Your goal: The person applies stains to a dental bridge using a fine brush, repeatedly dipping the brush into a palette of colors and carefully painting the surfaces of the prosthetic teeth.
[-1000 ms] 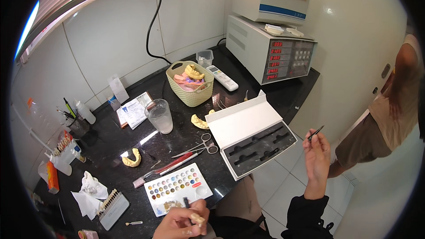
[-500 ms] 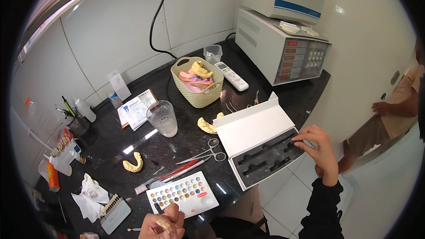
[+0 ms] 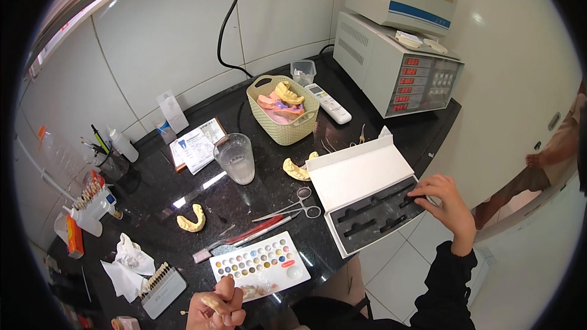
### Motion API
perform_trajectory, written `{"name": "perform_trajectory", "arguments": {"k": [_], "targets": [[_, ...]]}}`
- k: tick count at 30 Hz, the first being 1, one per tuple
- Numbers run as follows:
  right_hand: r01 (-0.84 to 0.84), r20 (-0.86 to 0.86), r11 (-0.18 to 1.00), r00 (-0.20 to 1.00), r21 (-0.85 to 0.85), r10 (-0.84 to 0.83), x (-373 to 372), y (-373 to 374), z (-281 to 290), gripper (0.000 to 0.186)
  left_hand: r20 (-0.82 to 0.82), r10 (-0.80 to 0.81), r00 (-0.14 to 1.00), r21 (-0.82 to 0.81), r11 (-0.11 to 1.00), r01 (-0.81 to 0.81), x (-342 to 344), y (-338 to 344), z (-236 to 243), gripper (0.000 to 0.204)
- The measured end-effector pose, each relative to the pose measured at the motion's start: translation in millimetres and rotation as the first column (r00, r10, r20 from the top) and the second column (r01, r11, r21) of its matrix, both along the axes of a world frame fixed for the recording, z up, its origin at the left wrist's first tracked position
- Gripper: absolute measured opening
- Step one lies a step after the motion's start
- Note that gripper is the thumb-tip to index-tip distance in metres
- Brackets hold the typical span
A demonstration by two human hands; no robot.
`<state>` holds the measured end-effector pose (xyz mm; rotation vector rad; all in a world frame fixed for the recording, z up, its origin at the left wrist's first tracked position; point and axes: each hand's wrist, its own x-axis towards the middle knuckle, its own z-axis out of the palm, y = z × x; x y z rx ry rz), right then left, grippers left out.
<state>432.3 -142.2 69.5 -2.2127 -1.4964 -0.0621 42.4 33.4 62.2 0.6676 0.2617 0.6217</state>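
Observation:
Close to the lower edge, my left hand (image 3: 215, 307) has its fingers closed round a small cream plaster tooth-model piece (image 3: 212, 303). A white palette (image 3: 293, 244) with rows of coloured wells lies just beyond it. My right hand (image 3: 445, 201) reaches to the right end of an open white box (image 3: 361, 174) lined with slotted black foam (image 3: 361, 217). Its thumb and fingertips pinch together at a foam slot; whatever is between them is too small and dark to name. Several slots show in the foam.
Beyond the palette lie a toothbrush (image 3: 202, 256), locking forceps (image 3: 309, 209) and a horseshoe-shaped plaster cast (image 3: 192, 220). A glass of cloudy liquid (image 3: 235, 162) and a basket of casts (image 3: 278, 125) stand farther back. A shade guide (image 3: 164, 296) lies left. Another person's hand (image 3: 534, 160) shows at right.
The view has shifted, moving the scene slightly right. My left hand has moved left, uncovering more of the palette; a dark item above its fingers no longer shows. My right hand stays at the foam.

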Motion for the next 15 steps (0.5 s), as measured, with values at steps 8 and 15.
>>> {"name": "perform_trajectory", "arguments": {"k": [8,15], "targets": [[0.085,-0.019,0.915,0.996,0.395,-0.085,-95,14,42,0.023,0.012,-0.061,0.998,0.129,0.99,0.059,-8,-5,3,0.023],[-0.448,-0.05,0.893,0.891,0.052,0.45,-173,123,72,0.019,-0.067,-0.031,0.997,0.163,0.986,0.041,-51,-10,2,0.021]]}}
